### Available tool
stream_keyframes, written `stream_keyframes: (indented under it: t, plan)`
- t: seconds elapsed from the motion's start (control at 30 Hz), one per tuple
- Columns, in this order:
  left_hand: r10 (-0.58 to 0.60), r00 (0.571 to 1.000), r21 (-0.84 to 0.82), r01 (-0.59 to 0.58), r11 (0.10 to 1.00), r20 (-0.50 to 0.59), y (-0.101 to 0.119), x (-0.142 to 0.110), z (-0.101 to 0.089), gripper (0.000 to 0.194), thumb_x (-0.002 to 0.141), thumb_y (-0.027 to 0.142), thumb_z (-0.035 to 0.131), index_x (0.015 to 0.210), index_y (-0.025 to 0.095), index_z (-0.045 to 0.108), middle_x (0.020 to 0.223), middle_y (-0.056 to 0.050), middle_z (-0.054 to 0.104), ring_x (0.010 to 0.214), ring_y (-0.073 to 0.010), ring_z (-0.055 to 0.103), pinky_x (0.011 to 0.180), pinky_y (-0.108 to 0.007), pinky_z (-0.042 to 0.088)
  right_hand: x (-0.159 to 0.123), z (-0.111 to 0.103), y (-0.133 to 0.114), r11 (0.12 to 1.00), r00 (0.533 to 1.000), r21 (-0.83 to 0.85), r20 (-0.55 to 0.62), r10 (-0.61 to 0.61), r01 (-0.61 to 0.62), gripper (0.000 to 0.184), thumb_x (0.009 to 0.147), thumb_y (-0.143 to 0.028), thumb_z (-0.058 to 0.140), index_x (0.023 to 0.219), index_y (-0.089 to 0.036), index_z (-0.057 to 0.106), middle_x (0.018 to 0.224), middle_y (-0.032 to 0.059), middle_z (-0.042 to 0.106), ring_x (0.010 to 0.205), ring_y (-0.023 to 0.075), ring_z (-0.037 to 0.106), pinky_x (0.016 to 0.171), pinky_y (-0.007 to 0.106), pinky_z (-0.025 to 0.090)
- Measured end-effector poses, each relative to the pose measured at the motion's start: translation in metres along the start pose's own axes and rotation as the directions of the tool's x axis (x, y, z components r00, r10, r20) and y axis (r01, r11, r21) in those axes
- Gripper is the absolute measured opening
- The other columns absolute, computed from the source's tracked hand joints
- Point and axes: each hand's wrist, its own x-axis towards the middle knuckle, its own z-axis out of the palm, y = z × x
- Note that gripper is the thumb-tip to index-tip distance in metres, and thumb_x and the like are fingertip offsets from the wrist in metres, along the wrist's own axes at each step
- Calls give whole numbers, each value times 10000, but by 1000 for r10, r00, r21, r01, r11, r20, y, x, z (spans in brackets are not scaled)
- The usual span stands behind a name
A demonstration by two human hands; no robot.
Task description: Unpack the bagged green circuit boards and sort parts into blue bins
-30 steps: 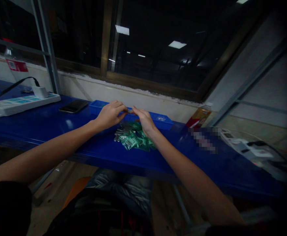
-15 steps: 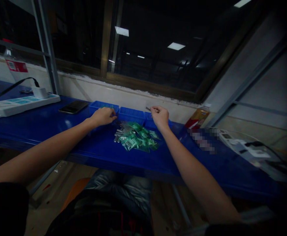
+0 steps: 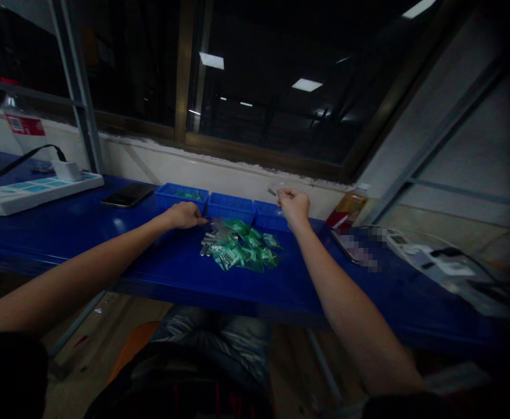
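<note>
Hands (image 3: 187,215) (image 3: 297,208) have parted, baring the middle bin (image 3: 231,208) beyond green packets (image 3: 246,249).

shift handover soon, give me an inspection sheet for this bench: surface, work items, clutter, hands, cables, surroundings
Surface: blue table, glossy; no spill seen.
Work items: heap of green packets, metal pieces at its left; three blue bins in a row behind, the left one holding green contents.
Clutter: dark phone left of the bins; drink bottle to their right.
Hands: right hand pinches a small item, unclear what; left hand near the heap, grip unclear.
Cables: black cable to a plug on the white power strip, left.
Surroundings: dark window behind, dim light.
</note>
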Motion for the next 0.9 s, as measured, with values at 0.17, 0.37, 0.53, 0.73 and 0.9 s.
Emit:
stream_keyframes:
  t: [0.17, 0.37, 0.53, 0.73, 0.9]
  plan:
    - [-58, 998, -43, 58, 997, 6, -2, 5, 4, 367, 702, 496, 552, 878, 209, 697, 872, -58, 682, 783, -207, 609, 666, -260, 414, 9, -7, 9, 988, 998, -151, -58, 3, -12, 310, 714, -375, 504, 780, -122, 670, 600, 36, 615, 567, 153, 563, 562, 254, 428]
    - [-71, 997, -88, 68, 994, -34, -2, 5, 8, 454, 641, 583, 580, 891, 218, 685, 840, -49, 681, 739, -200, 612, 609, -251, 401, 4, -13, 12, 891, 998, -454, 61, 15, 14, 315, 741, -371, 531, 911, -136, 653, 726, 67, 634, 717, 198, 586, 678, 298, 436]
    - [-106, 993, -102, 101, 990, -45, -1, 4, 12, 294, 661, 431, 609, 850, 216, 678, 844, -50, 690, 764, -197, 624, 588, -238, 402, -29, 8, -8, 721, 779, -416, 565, -272, 554, 381, 749, -437, 572, 1047, -203, 610, 956, 76, 594, 923, 200, 529, 796, 315, 401]
    - [-94, 994, -124, 87, 988, -53, -4, 0, 14, 219, 716, 386, 539, 798, 220, 656, 806, -36, 696, 750, -193, 637, 579, -237, 412, -48, 10, -27, 447, 617, -451, 699, -362, 773, 178, 762, -312, 602, 883, -185, 633, 992, 87, 539, 975, 225, 449, 766, 331, 354]
    - [-60, 996, -76, 55, 996, -70, 3, -9, 8, 241, 780, 375, 448, 871, 232, 620, 860, -41, 695, 806, -213, 643, 623, -266, 422, -54, 5, -30, 383, 589, -458, 714, -379, 802, 71, 750, -220, 598, 801, -178, 625, 928, 84, 540, 921, 217, 440, 717, 321, 338]
